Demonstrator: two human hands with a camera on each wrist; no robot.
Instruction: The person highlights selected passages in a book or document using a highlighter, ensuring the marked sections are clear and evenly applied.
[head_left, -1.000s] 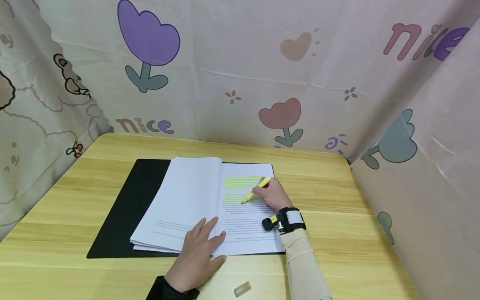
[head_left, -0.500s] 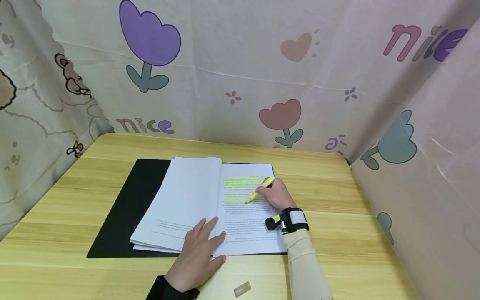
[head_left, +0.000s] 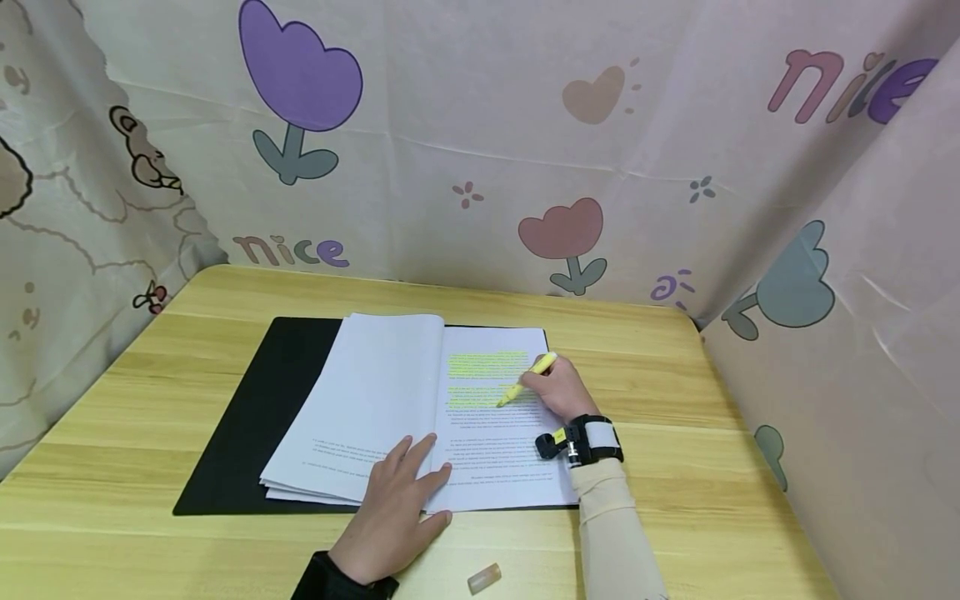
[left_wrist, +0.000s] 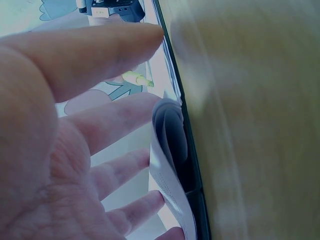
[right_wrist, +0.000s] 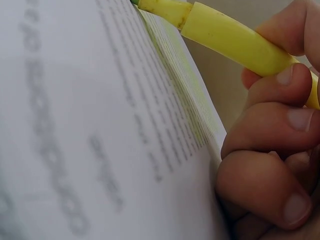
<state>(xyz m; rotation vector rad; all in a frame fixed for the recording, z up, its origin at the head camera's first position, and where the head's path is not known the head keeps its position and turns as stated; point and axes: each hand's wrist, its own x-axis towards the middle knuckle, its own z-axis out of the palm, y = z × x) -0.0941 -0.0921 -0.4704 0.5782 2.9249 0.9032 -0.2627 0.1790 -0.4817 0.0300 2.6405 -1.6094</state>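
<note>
My right hand (head_left: 561, 390) grips a yellow highlighter (right_wrist: 225, 37), its tip on a text line of the right-hand page (head_left: 495, 458). Bands of yellow cover the upper lines of that page. Fingers curl round the barrel in the right wrist view. Spread over the inner fold, my left hand (head_left: 397, 508) rests with straight fingers on the bound pages. In the left wrist view its fingertips touch the curved paper (left_wrist: 170, 170) near the spine. The turned left-hand page (head_left: 375, 383) is mostly blank, with a few printed lines at its lower end.
A black folder (head_left: 247, 417) lies under the papers on the wooden table (head_left: 645, 358). The highlighter's cap (head_left: 484, 578) lies near the front edge, between the two forearms. Patterned cloth (head_left: 450, 125) hangs behind and on both sides.
My right hand has slid to the right with the highlighter, and the yellow band on the current line reaches further right. The left hand stays in place.
</note>
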